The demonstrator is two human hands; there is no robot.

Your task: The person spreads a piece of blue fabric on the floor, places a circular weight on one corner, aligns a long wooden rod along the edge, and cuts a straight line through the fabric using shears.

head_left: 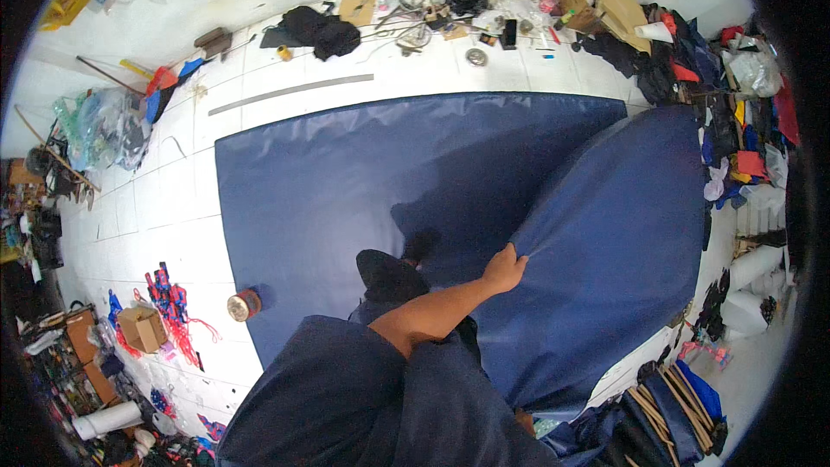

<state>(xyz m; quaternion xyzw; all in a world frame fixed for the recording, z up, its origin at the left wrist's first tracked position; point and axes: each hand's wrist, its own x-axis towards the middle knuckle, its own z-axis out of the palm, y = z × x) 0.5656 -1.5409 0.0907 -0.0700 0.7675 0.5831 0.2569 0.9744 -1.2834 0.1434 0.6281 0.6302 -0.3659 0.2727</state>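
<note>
A large navy blue sheet of smooth material (320, 190) lies spread on the white tiled floor. My left hand (506, 269) reaches across to the right, its fingers closed on a raised edge of the sheet. From that grip a long fold runs up to the far right corner, and the right part of the sheet (614, 225) is lifted and slopes down to the right. Only a small bit of skin, apparently my right hand (524, 421), shows at the lower right; its fingers are hidden. A round can (244, 305) stands at the sheet's left edge.
A grey strip (290, 94) lies beyond the sheet. Tools and black cloth (324, 33) line the far wall. Piled fabrics (748, 156) crowd the right side. Wooden sticks (653, 419) lie at lower right. A small cardboard box (143, 329) and red cords sit at left.
</note>
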